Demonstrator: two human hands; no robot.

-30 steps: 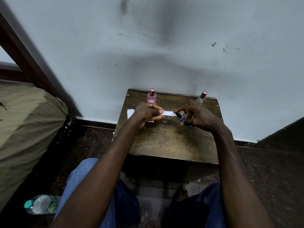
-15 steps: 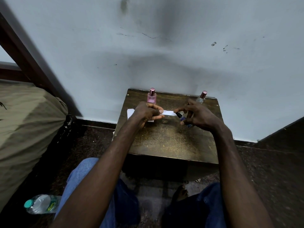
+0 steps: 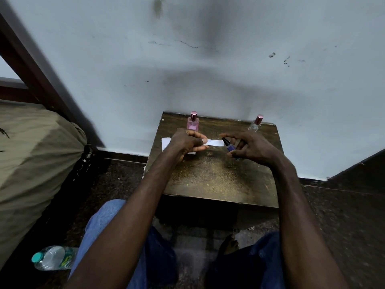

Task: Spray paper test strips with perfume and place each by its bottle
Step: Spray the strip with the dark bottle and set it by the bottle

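Note:
My left hand (image 3: 187,142) pinches one end of a white paper strip (image 3: 215,142) and holds it level over the small wooden table (image 3: 210,178). My right hand (image 3: 252,147) holds a small blue perfume bottle (image 3: 230,147), its black nozzle close to the strip's free end. A pink perfume bottle (image 3: 193,123) stands upright at the table's back left. A clear bottle with a pink cap (image 3: 255,123) stands at the back right. More white paper (image 3: 165,142) lies on the table under my left hand, partly hidden.
The table stands against a grey wall. A tan bundle of cloth (image 3: 35,159) lies on the floor to the left. A plastic water bottle (image 3: 53,257) lies on the floor by my left knee. My knees in blue jeans are below the table's front edge.
My right hand has lowered slightly and its fingers have spread, so more of the blue bottle shows. The left hand and the strip have barely moved.

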